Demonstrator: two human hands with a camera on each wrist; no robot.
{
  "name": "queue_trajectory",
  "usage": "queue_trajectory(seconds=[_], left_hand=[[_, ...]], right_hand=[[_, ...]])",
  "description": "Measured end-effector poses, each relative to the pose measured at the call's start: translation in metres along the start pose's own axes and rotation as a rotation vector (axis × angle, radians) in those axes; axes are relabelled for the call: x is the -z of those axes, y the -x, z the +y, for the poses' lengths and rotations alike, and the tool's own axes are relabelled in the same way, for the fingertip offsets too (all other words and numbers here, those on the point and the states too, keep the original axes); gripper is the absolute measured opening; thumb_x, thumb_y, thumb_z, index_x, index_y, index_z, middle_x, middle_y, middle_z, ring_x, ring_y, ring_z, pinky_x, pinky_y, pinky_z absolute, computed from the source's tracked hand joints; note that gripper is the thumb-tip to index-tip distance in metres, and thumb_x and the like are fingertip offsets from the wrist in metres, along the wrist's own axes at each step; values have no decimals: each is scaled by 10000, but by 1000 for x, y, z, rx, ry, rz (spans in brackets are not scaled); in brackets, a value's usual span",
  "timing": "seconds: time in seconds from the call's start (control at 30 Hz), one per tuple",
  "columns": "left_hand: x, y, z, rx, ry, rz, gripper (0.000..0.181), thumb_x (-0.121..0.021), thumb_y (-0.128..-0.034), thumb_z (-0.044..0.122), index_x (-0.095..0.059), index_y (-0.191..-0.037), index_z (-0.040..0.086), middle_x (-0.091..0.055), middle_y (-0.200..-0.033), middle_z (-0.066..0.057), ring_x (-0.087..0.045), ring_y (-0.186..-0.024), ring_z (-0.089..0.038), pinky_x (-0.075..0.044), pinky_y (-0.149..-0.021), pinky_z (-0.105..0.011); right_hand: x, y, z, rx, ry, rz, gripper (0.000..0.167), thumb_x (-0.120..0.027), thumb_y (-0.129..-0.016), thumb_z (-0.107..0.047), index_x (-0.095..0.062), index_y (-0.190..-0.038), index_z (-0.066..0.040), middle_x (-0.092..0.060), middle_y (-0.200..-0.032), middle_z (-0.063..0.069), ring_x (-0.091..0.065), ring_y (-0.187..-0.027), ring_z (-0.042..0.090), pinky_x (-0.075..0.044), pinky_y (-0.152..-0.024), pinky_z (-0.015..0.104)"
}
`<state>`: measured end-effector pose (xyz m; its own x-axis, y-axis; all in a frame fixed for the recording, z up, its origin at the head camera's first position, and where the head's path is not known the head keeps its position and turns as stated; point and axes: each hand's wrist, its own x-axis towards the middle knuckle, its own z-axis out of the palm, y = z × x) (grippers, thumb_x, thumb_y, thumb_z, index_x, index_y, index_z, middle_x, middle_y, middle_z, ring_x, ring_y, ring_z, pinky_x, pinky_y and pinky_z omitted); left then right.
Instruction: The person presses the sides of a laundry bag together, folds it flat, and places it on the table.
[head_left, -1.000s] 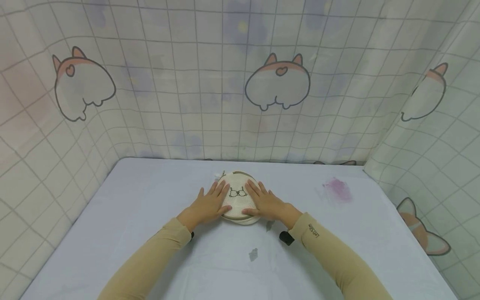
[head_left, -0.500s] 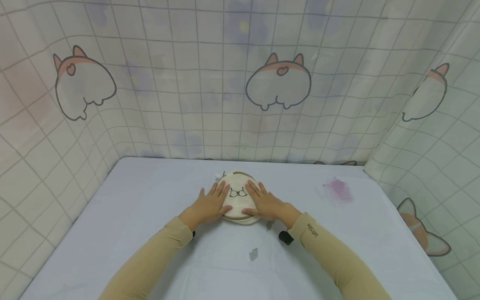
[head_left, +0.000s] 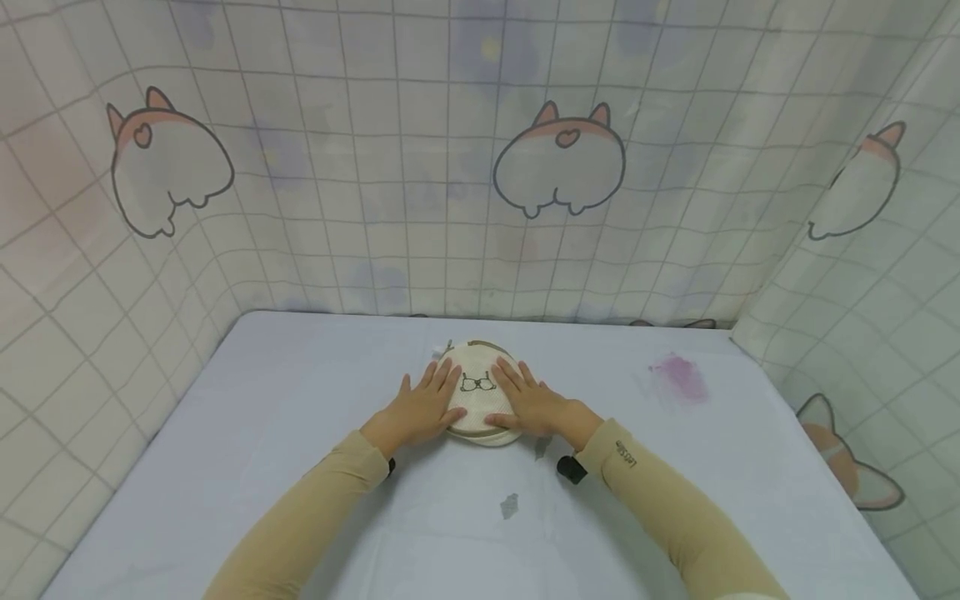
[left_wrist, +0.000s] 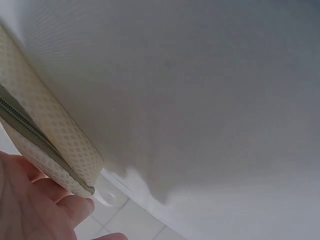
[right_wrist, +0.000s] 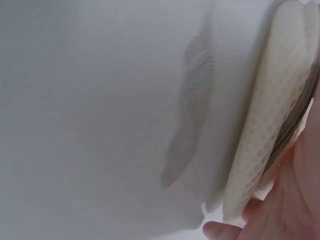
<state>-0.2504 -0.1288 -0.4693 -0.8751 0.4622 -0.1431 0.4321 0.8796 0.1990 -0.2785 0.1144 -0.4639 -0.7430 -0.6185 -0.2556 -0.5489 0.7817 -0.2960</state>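
A round cream mesh zip pouch with a small glasses drawing lies on the white table, in the middle of the head view. My left hand rests on its left side, fingers spread and fairly straight. On the opposite side my right hand lies the same way, thumb on the near part of the top. In the left wrist view the pouch's side shows a greenish zip, with the fingers against it. The right wrist view shows the mesh edge beside the palm. What the pouch contains is hidden.
The white-covered table has a pink stain at the right and a grey patch near the front. A grid-patterned curtain with cartoon animals surrounds the table's back and sides.
Both hands stay on the pouch with hardly any movement. The whole head view has shifted very slightly.
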Motion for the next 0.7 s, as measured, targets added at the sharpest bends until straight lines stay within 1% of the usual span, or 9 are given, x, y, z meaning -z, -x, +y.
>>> queue_trajectory(seconds=[0.1, 0.17, 0.33, 0.53, 0.6, 0.7], left_hand=[[0, 0, 0, 2, 1, -21, 761, -382, -1100, 483, -98, -1641, 30, -31, -1702, -182, -44, -1549, -401, -163, -1161, -709], [1, 1, -2, 1, -2, -23, 766, -385, -1097, 493, -93, -1645, 44, -32, -1704, -173, -46, -1550, -402, -168, -1159, -710], [6, 4, -10, -7, -2, -10, 766, -439, -1084, 486, -129, -1650, 73, -68, -1707, -150, -86, -1546, -409, -173, -1151, -721], [10, 10, -18, -46, 10, -1, 769, -473, -1073, 485, -154, -1651, 90, -88, -1705, -145, -117, -1537, -424, -167, -1147, -730], [11, 12, -18, -63, 11, 9, 774, -482, -1069, 483, -163, -1648, 79, -99, -1702, -156, -126, -1534, -430, -173, -1144, -730], [14, 12, -16, -83, 24, 20, 791, -497, -1063, 488, -165, -1645, 67, -105, -1698, -166, -126, -1534, -429, -178, -1143, -730]], right_hand=[[2, 3, -1, 9, 2, -4, 921, -468, -1047, -571, -5, -1642, -43, 86, -1705, 151, 29, -1523, 487, -228, -1156, 677], [3, 4, -3, 19, 9, 6, 915, -473, -1047, -567, -18, -1644, -44, 73, -1704, 163, 11, -1519, 501, -230, -1152, 684], [7, 8, -3, 53, 43, 38, 894, -485, -1041, -565, -52, -1653, -79, 51, -1706, 160, -3, -1526, 485, -192, -1159, 697], [8, 20, 6, 75, 75, 75, 896, -512, -1041, -534, -80, -1641, -27, 12, -1704, 179, -37, -1527, 480, -201, -1158, 695], [8, 24, 9, 75, 72, 88, 882, -519, -1045, -511, -93, -1637, -16, 1, -1701, 192, -47, -1520, 499, -202, -1152, 703], [10, 26, 14, 70, 76, 89, 857, -508, -1053, -503, -99, -1641, -33, -3, -1701, 191, -44, -1515, 512, -198, -1149, 711]])
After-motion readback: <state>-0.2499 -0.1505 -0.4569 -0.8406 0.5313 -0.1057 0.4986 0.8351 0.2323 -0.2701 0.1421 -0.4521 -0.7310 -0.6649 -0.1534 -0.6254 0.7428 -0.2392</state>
